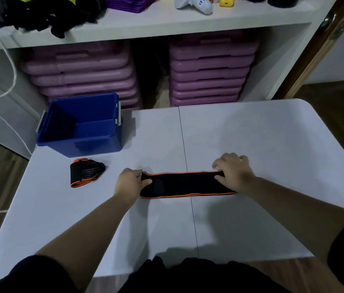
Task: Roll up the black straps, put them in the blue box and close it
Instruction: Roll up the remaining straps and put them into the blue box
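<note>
White table [251,144] holds one strap [86,172] already rolled — both the left hand [129,182] and right hand [233,172] pinch a flat strap [188,184], the blue box [82,125] open, empty.

strap [188,185] ends under hands, box [78,142] floor partly hidden

head view: worn on the person's head; faces forward and down over the white table [251,134] | near, both forearms reaching in from the bottom edge; shelves [166,26] behind | single view, nothing shared
</note>
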